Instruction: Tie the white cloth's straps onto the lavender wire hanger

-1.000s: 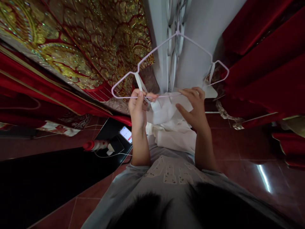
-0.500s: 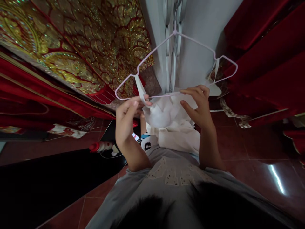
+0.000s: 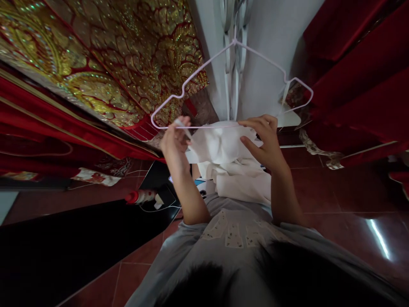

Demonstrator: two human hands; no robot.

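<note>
A thin pale wire hanger [image 3: 204, 68] hangs in front of me from its hook against the white wall. A white garment [image 3: 223, 155] droops from its lower bar down to my lap. My left hand [image 3: 174, 143] is closed in a pinch on the garment's white strap, just below the hanger's left end. My right hand [image 3: 263, 143] grips the hanger's lower bar together with the top of the white garment, thumb underneath. A second white strap loops over the hanger's right shoulder.
Red and gold embroidered cloth [image 3: 105, 64] hangs at the left, red velvet drapes [image 3: 358, 85] at the right. On a black surface [image 3: 64, 238] at lower left lie a power strip [image 3: 140, 197] with a charger and a phone. The floor is red tile [image 3: 335, 196].
The left strap has come off the hanger's left shoulder and is now pinched in my left hand below the bar. My left hand rose slightly. The right hand kept its grip.
</note>
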